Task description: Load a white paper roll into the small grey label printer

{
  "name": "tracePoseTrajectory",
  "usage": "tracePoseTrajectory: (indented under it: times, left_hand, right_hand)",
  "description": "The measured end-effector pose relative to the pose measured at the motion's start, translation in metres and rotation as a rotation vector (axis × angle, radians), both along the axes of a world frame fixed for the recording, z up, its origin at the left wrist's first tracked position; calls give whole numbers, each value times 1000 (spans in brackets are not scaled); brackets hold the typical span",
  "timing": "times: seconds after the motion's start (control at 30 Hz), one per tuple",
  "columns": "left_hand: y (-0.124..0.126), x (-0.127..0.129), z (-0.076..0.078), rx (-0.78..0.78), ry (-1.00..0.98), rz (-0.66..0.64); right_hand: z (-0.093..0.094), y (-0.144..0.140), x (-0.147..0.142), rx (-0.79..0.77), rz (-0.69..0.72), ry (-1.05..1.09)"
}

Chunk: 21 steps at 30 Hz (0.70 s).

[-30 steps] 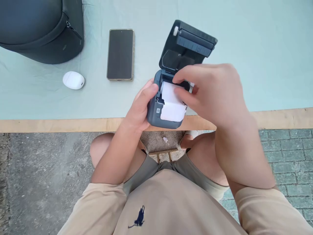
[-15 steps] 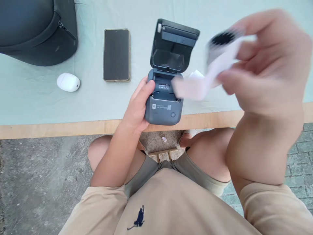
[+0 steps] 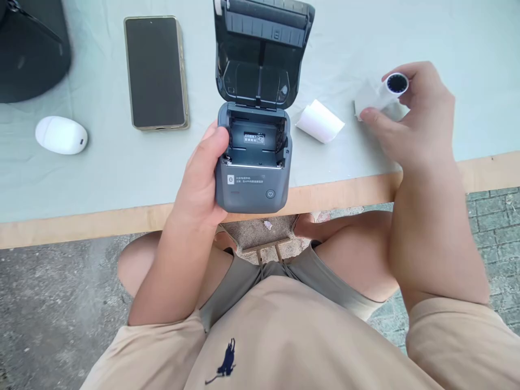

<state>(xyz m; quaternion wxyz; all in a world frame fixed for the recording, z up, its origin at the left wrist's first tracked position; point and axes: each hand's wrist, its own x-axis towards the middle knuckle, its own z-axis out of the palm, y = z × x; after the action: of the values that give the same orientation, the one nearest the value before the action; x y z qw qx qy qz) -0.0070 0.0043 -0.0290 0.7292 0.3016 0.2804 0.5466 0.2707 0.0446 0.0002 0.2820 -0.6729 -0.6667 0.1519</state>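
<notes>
Grey label printer lid up, bay empty, left hand gripping it, right hand pinching white paper roll

Printer: matt grey plastic, smooth. Paper roll right of printer: white paper, dark plastic core. Phone left of printer: glossy glass, metal-look rim. Table: pale matt cloth, bare wood edge below printer.

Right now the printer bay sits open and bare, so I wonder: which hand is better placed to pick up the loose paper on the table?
Probably the right hand: it is nearer the loose paper, though it holds a roll. The left hand grips the printer.
</notes>
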Motion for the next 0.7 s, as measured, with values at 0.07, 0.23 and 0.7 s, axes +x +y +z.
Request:
tracePoseTrajectory:
  times: [0.07,0.23,0.7]
  left_hand:
    - [0,1,0,-1,-5,21]
    - [0,4,2,0,-6,34]
    - [-2,4,11,-80,21,20]
  right_hand:
    - [10,-8,-3,14,-7,-48]
    - [31,-27,-34,304,101,-126]
    - [14,-13,-70,-235,177,216]
